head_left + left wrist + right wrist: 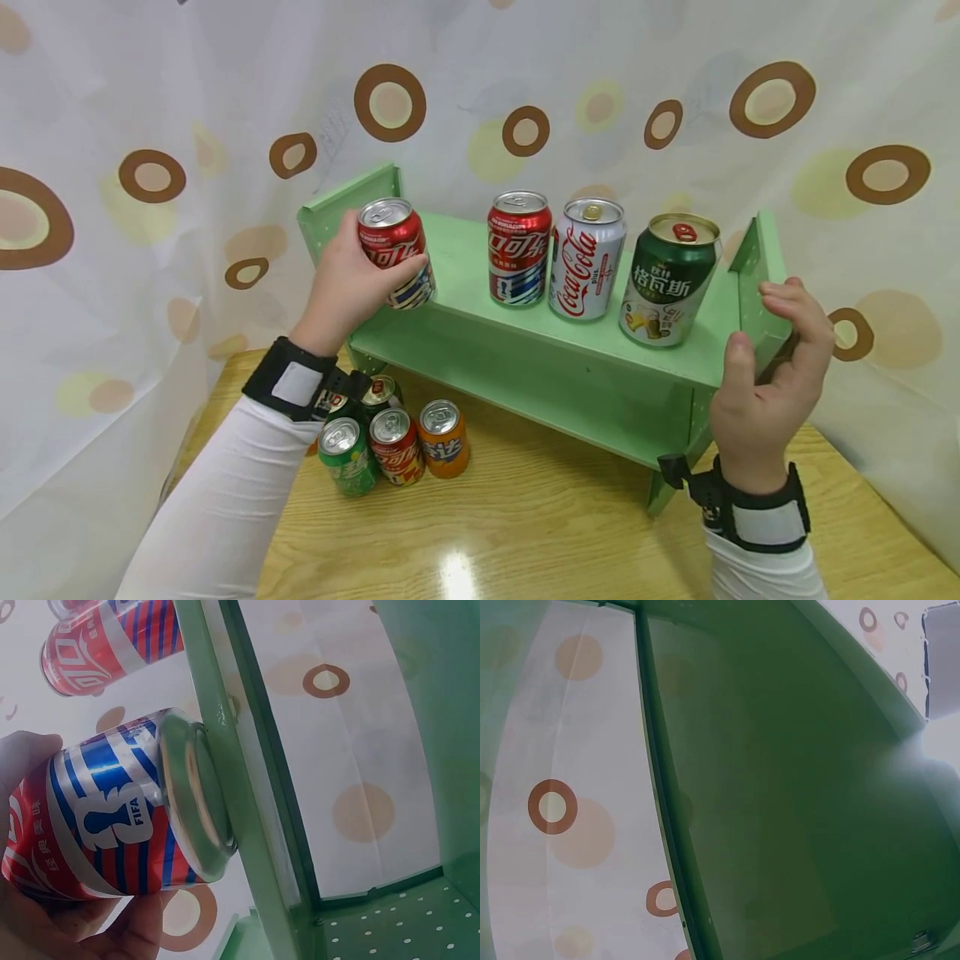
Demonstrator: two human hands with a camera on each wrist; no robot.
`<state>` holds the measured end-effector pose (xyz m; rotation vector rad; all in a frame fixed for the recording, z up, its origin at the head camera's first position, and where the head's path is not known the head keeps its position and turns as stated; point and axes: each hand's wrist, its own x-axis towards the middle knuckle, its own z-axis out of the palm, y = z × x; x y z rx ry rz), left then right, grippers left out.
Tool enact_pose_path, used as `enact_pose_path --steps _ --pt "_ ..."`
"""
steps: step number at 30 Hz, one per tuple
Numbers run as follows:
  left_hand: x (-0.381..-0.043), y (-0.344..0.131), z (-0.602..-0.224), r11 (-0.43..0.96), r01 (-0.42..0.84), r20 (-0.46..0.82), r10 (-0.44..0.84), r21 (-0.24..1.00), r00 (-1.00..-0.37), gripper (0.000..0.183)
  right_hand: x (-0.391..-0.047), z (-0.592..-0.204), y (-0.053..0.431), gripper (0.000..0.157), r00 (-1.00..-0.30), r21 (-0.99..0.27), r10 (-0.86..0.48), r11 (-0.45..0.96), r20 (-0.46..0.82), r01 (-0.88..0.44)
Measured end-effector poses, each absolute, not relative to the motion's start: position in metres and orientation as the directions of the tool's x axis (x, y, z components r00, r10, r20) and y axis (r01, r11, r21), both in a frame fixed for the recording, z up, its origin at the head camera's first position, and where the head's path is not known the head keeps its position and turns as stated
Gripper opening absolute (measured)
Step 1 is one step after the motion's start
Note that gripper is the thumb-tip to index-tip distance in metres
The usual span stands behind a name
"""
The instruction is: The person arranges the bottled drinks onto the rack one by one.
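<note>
My left hand (348,279) grips a red Coca-Cola can (393,237) by its sides, at the left end of the green shelf (480,350). In the left wrist view, the can's (112,814) base is right at the shelf's front edge. Along the top board stand another red Coca-Cola can (519,250), a white Coca-Cola plus can (587,262) and a green can with a gold lid (667,283). My right hand (772,387) is at the shelf's right end panel (761,275), fingers loosely bent and thumb apart. It does not show in the right wrist view.
On the wooden table (525,533), in front of the shelf's left end, several cans are grouped: a green one (348,462), a red one (397,454), an orange one (445,446) and dark ones behind. A patterned curtain (465,50) hangs behind the shelf.
</note>
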<state>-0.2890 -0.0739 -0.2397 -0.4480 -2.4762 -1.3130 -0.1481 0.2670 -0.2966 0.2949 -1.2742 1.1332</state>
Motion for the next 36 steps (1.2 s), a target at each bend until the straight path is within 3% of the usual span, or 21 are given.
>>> enact_pose_path --steps 15,36 --pt "-0.295 -0.063 -0.246 0.548 0.374 0.373 0.118 0.748 -0.92 0.082 -0.149 -0.296 0.266 0.026 -0.127 -0.392 0.5 0.469 0.857 -0.791" --pt "-0.297 -0.051 -0.256 0.442 0.401 0.381 0.138 0.803 -0.914 0.08 -0.149 -0.294 0.265 0.025 -0.116 -0.391 0.516 0.465 0.849 -0.794"
